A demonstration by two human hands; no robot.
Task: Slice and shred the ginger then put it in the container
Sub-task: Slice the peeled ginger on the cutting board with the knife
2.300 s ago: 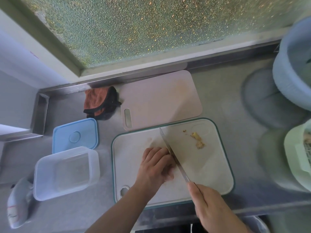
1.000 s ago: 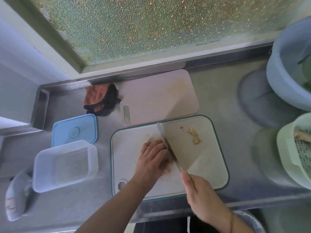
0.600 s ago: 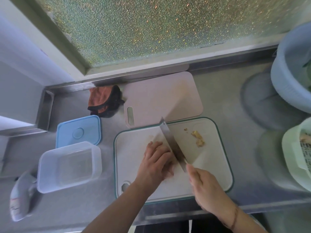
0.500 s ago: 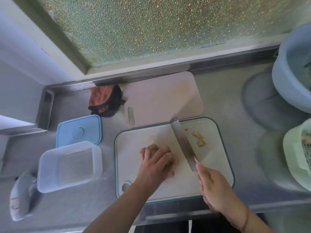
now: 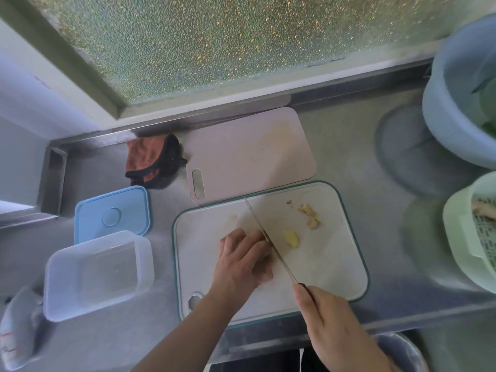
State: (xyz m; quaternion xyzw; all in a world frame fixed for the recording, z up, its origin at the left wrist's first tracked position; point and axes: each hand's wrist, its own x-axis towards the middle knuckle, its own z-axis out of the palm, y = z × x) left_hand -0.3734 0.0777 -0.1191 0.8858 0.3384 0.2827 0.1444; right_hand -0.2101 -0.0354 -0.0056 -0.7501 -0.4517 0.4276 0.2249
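No text, brand or number can be read anywhere; the white packet (image 5: 16, 334) at the desk's left edge bears red marks too blurred to make out.

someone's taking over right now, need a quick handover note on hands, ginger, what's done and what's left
Left hand: fingers curled, pressing down on the ginger beneath it on the white cutting board; the ginger itself is hidden.
Right hand: grip closed on the knife handle, blade right against the left fingers.
Done: one cut slice lies right of the blade; small scraps sit farther back.
Left: finish slicing, shred, move it all to the clear container, which looks empty, left of the board. Its blue lid lies behind it.
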